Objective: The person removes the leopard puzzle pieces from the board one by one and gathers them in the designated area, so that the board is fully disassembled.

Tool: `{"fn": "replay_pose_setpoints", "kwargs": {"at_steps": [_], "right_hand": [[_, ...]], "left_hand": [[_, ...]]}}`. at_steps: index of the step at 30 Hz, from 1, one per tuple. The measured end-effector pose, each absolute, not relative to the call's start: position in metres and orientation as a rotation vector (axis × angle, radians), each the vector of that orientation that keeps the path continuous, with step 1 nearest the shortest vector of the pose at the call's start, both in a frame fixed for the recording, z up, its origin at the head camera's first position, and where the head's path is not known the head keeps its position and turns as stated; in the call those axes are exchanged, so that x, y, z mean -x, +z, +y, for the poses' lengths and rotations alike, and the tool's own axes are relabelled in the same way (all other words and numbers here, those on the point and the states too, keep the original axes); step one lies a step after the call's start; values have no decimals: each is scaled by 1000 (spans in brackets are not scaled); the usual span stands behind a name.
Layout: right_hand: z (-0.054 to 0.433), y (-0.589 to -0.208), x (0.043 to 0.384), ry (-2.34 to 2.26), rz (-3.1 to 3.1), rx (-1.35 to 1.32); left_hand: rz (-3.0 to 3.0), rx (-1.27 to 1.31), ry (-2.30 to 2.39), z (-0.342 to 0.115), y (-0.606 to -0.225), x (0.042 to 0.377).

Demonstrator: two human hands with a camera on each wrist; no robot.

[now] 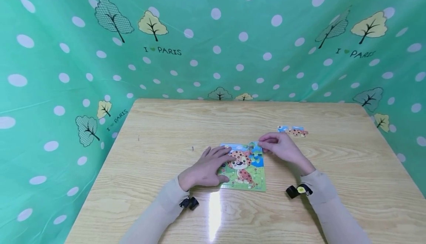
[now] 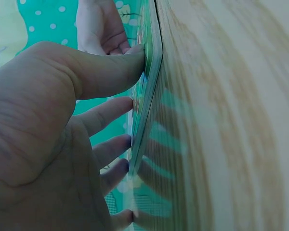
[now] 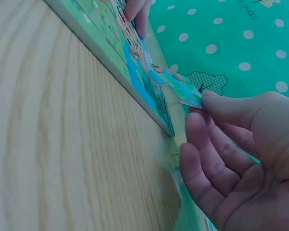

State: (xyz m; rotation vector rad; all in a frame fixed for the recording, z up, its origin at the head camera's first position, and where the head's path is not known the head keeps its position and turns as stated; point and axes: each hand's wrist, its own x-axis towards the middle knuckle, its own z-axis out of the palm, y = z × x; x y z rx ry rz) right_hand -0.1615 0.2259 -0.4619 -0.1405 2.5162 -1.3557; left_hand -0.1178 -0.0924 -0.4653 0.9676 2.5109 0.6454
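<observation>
A jigsaw puzzle board (image 1: 261, 182) with a spotted leopard cub on green grass lies flat on the table. My left hand (image 1: 209, 166) rests on its left side, fingers spread; in the left wrist view the thumb (image 2: 113, 72) presses near the board's edge. Over the upper right corner, my right hand (image 1: 281, 148) pinches a blue and green puzzle piece (image 3: 185, 91) between thumb and fingertips. That piece is tilted, one end raised off the board, as the right wrist view shows.
Several loose puzzle pieces (image 1: 296, 132), blue and spotted orange, lie beyond the right hand. The wooden table (image 1: 159, 125) meets a green dotted cloth (image 1: 199, 70) at the back and sides. Black camera straps (image 1: 293, 191) circle both wrists.
</observation>
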Motion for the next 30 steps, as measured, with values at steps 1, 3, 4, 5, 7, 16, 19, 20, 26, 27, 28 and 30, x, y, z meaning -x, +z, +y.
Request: {"fn": "replay_pose_setpoints", "kwargs": {"at_steps": [1,3,4,5,7,16,19,20,26,27,28,30], "right_hand": [[227,-462,162,-1357,2526,133],[230,-462,162,-1358,2545,126],[232,-462,163,-1354,2554,118],[234,-461,163,-1347,2563,116],[238,-460,163,-1332,2584,115],[262,-455,166,-1355,2636,23],[271,-454,167,-1387,2640,-37],[273,-453,167,-1402,2637,-59],[285,-451,168,-1487,2590,-147],[287,-451,168,-1501,2580,-152],[289,-451,168,-1513,2570,-156],[293,-452,168,-1528,2562,-163]], "left_hand": [[2509,-968,647,-93,-465,118],[2507,-970,654,-93,-465,117],[2505,-969,656,-93,-465,117],[2503,-968,658,-94,-465,117],[2502,-964,657,-94,-465,117],[2505,-969,655,-93,-467,119],[2509,-973,653,-93,-468,119],[2508,-972,653,-93,-468,119],[2511,-967,643,-93,-467,118],[2511,-968,643,-93,-466,118],[2510,-968,647,-93,-466,118],[2510,-973,649,-93,-466,117]]}}
